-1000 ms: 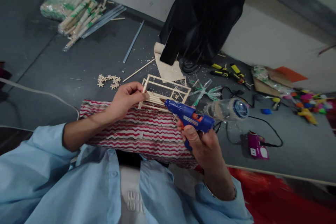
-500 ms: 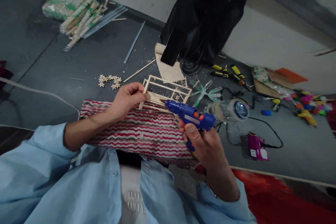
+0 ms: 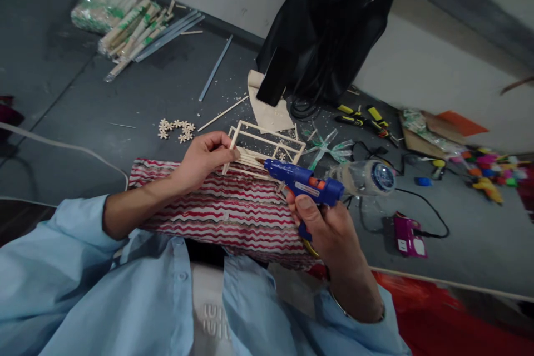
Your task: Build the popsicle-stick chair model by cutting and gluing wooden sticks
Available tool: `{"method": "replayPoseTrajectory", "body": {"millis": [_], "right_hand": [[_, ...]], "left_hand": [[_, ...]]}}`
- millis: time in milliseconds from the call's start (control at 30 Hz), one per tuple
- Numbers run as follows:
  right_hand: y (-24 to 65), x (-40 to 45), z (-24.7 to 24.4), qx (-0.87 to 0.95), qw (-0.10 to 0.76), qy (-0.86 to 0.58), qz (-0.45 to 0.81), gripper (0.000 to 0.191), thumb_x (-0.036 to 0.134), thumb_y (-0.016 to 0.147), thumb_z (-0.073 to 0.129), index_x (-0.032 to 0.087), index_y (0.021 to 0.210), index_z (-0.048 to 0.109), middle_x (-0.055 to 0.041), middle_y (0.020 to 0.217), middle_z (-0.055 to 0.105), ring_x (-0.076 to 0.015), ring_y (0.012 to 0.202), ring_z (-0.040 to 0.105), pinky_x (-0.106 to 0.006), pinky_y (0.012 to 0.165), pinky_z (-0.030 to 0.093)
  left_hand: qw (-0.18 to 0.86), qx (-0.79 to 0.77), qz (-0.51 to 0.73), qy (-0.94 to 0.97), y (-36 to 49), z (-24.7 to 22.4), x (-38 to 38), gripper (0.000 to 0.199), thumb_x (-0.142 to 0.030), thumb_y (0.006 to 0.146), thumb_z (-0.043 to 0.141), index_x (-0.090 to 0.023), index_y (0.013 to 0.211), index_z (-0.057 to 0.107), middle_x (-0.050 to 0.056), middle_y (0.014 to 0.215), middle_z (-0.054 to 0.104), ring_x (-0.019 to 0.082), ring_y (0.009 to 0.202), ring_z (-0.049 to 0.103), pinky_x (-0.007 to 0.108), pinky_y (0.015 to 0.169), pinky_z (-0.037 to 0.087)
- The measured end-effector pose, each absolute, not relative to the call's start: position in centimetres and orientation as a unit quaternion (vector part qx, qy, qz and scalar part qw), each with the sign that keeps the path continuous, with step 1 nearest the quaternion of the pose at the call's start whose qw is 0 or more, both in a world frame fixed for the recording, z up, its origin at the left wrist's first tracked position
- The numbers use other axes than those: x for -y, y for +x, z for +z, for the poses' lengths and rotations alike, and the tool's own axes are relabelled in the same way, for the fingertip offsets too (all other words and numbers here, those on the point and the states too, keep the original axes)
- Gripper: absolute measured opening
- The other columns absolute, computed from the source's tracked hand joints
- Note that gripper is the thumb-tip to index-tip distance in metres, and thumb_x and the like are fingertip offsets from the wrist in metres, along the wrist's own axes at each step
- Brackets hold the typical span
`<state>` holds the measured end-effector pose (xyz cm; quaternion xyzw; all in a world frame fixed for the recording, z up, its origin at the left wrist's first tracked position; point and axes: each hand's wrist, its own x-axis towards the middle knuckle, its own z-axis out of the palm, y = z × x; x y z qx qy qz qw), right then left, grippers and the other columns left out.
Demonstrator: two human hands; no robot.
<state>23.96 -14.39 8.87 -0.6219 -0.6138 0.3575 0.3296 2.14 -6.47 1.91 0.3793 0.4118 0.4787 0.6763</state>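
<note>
My left hand [image 3: 208, 157] is closed, pinching the left end of a small frame of thin wooden sticks [image 3: 271, 134]. The frame is held above the near edge of a red-and-white striped cloth [image 3: 200, 200]. My right hand [image 3: 325, 225] wraps round the handle of a blue glue gun [image 3: 304, 179]. The gun's nozzle points left at the sticks along the frame's lower side; whether it touches them I cannot tell. A small flower-shaped wooden piece [image 3: 282, 156] shows inside the frame's right part.
Wooden flower pieces [image 3: 177, 129] and a loose stick [image 3: 223, 113] lie left of the frame. Behind are a phone [image 3: 273, 78] and a black bag [image 3: 321, 33]. To the right are a plastic bottle [image 3: 362, 177], yellow-black pliers [image 3: 367, 120], a purple box with a cable [image 3: 410, 235] and wrapped stick bundles [image 3: 133, 28] far left.
Both hands, the frame and the glue gun stay almost in place. The whole view has shifted very slightly.
</note>
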Motion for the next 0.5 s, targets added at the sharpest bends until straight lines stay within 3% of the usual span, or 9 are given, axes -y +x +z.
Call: {"method": "replayPoseTrajectory", "body": {"millis": [500], "right_hand": [[24.01,14.55,8.87,0.623,0.320,-0.626,0.342,0.028,0.048,0.089,0.059,0.026,0.103,0.070,-0.0071,0.085,0.071,-0.0297,0.104,0.066,-0.043,0.082,0.056]], "left_hand": [[0.680,-0.411,0.478,0.375,2.18,2.00,6.45,0.022,-0.021,0.059,0.079,-0.016,0.063,0.057,-0.006,0.054,0.047,0.004,0.046,0.035,0.019,0.044,0.026]]}}
